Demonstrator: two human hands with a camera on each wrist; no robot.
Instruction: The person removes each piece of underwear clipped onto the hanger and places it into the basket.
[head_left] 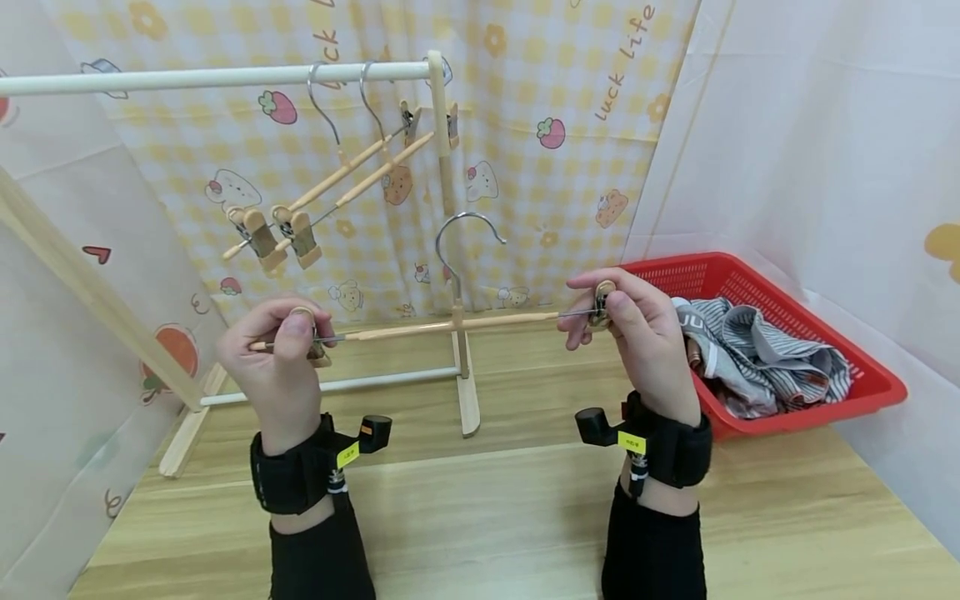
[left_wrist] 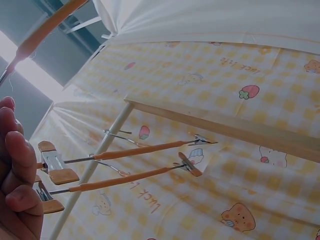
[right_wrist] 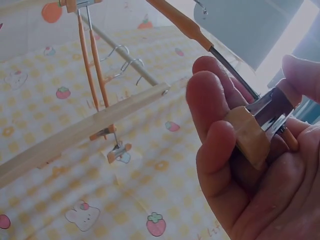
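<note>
Above the pale wood-grain bench [head_left: 480, 500], a slim wooden clip hanger [head_left: 457, 323] with a chrome hook is held level, its end clips pinched by the left hand [head_left: 279, 350] at 9 o'clock and the right hand [head_left: 637, 329] at 3 o'clock.

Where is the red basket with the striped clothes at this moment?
In the head view, the red basket sits on the wooden table at the right, against the white curtain, just beyond the right hand, which pinches one clip of the hanger.
</note>
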